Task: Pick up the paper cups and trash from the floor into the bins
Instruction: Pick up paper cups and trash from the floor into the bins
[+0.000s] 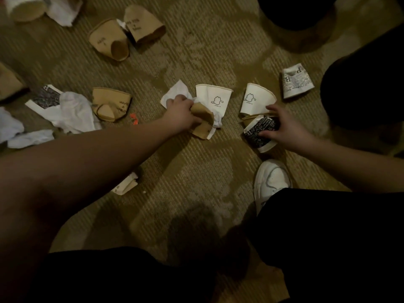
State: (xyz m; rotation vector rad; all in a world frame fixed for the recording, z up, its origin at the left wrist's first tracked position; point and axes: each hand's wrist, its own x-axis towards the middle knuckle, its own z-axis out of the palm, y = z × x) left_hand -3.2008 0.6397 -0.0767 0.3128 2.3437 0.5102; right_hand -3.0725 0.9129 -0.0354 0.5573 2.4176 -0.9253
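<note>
left of the shoe [272,182], left hand [181,112] grips a brown cup [203,123] and tissue [175,92] on the carpet [196,51]. above the shoe, right hand [284,127] clutches a black cup [260,132]. cups look light, crushable; hold by the walls.

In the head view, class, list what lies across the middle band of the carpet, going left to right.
Crumpled white tissue → flattened brown cup → left hand gripping a brown cup → white cat-logo cup → second cat-logo cup → white cup with black lettering.
</note>
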